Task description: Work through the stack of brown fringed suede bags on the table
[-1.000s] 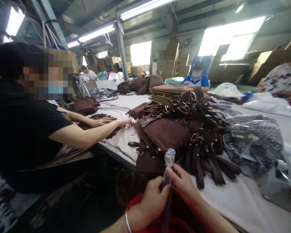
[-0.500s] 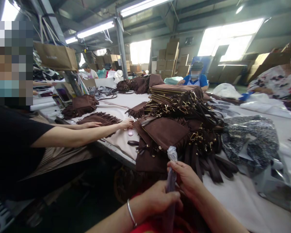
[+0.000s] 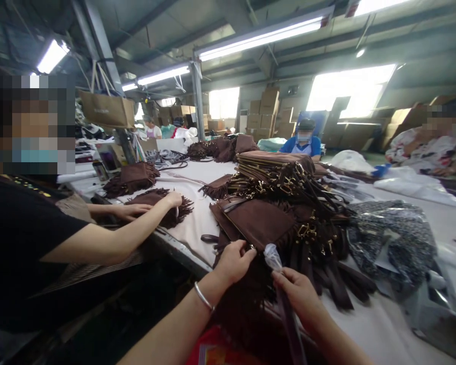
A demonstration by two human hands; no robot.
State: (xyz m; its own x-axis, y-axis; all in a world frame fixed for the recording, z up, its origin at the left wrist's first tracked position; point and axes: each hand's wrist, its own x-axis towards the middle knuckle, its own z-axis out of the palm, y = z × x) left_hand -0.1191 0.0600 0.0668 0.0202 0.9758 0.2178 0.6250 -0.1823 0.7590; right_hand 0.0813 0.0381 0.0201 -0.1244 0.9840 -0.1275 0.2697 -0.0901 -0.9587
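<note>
Closed round a strap (image 3: 292, 329) with a plastic-wrapped end, my right hand (image 3: 300, 294) is by the near edge of the table (image 3: 186, 253); my left hand (image 3: 233, 261) curls at a brown bag (image 3: 260, 220), hold unclear. That bag lies near this edge, before a stack (image 3: 277, 165).

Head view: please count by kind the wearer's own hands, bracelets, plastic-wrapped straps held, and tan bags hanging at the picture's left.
Left hand and right hand: 2
Silver bracelet: 1
Plastic-wrapped strap: 1
Hanging tan bag: 1
Total: 5

Stacked cartons (image 3: 269, 103), hanging bag (image 3: 108, 111), bright window (image 3: 365, 83)
</note>
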